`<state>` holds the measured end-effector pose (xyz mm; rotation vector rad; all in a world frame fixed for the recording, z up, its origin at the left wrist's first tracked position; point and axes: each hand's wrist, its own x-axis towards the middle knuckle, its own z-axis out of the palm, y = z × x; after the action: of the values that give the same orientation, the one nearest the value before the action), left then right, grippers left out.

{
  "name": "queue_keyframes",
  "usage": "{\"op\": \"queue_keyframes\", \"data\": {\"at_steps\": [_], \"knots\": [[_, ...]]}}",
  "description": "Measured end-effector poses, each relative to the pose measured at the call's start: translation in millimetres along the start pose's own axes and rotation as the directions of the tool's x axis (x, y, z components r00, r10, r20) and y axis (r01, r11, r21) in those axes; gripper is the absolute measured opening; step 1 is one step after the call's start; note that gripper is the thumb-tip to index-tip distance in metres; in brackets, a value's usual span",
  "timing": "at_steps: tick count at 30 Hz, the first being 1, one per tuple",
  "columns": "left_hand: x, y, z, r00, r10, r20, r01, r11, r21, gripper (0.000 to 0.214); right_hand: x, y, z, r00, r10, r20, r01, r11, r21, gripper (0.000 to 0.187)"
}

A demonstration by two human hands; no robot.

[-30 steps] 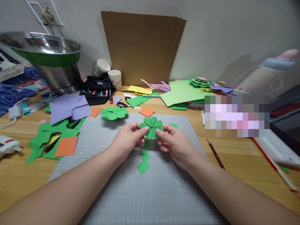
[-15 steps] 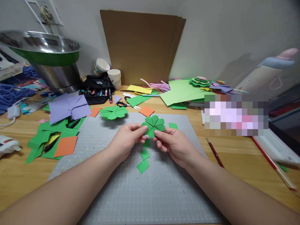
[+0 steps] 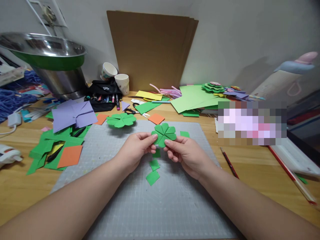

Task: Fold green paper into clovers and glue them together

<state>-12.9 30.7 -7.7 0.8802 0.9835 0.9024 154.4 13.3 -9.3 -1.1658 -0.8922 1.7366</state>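
Two hands (image 3: 138,146) (image 3: 187,150), green flower (image 3: 164,133) pinched at edges, roomy mat (image 3: 162,211) below

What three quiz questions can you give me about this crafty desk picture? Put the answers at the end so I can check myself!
1. What is holding the nearer green paper flower up over the gray cutting mat?

2. True or false: the red-and-black pencil lies to the right of the mat.

3. Which of these stands right beside the black pencil case?
A) the pink-topped bottle
B) the white paper cups
C) the light green sheets

Key:
1. The person's left hand and right hand, with their fingertips at its edges.
2. True; it is on the wooden table.
3. B.
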Motion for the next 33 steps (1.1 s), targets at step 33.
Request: {"op": "queue_keyframes", "data": {"at_steps": [33], "knots": [[-1.2, -2.6, 1.6, 0.998, 0.033, 0.061, -0.045, 0.977, 0.207, 0.025, -0.7, 2.4, 3.0, 0.999, -0.031, 0.041, 0.033, 0.998, -0.054, 0.025]]}}
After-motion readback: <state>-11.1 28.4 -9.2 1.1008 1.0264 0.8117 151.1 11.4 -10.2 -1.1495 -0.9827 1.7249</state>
